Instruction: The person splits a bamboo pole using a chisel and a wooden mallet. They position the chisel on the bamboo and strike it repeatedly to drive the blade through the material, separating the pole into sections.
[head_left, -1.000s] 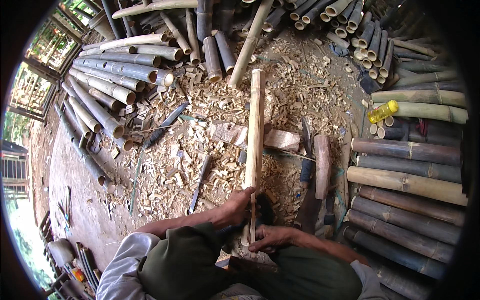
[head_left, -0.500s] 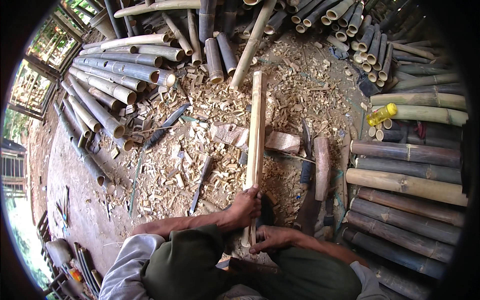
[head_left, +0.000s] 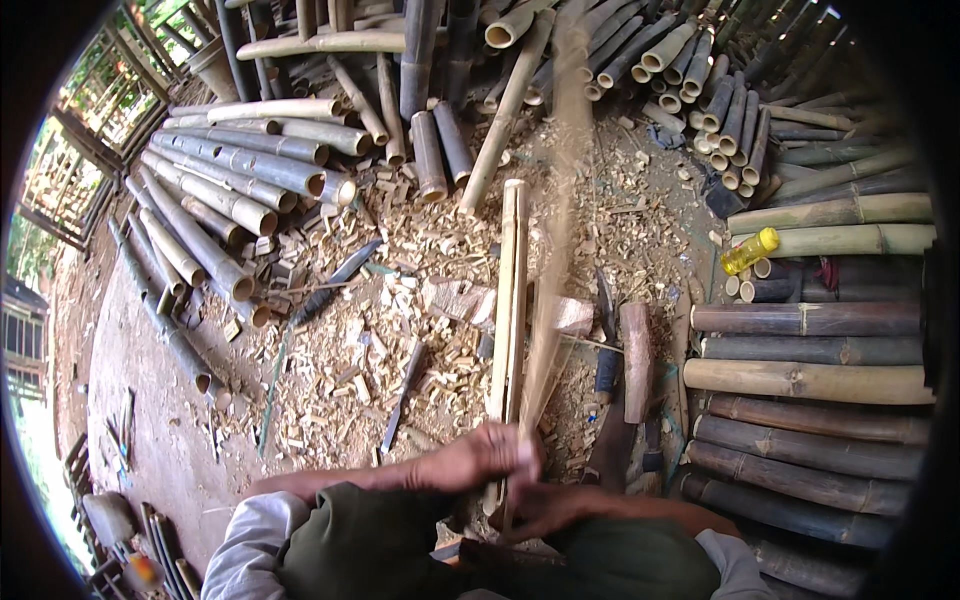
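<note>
Pale split bamboo slats (head_left: 508,290) stand close together between my legs, narrow gaps between them, pointing away from me. My left hand (head_left: 490,455) lies across their near part, fingers closed around a bamboo strip (head_left: 558,220). That strip is smeared by motion and leans up and right beside the slats. Lower down, my right hand (head_left: 545,508) is blurred, its fingers curled about the strip's near end. A reddish wooden block (head_left: 460,300) lies crosswise beneath the slats. A knife (head_left: 405,395) rests among the chips, left of the slats.
Wood chips (head_left: 340,370) cover the ground. Bamboo poles are stacked at the left (head_left: 225,200), right (head_left: 800,380) and far right. A big dark-handled blade (head_left: 335,285), a short log (head_left: 636,360) and a yellow bottle (head_left: 750,252) lie around.
One bamboo strip has swung out to the right from the slats and is blurred. Both hands have shifted slightly nearer me, and the view has tilted a little upward.
</note>
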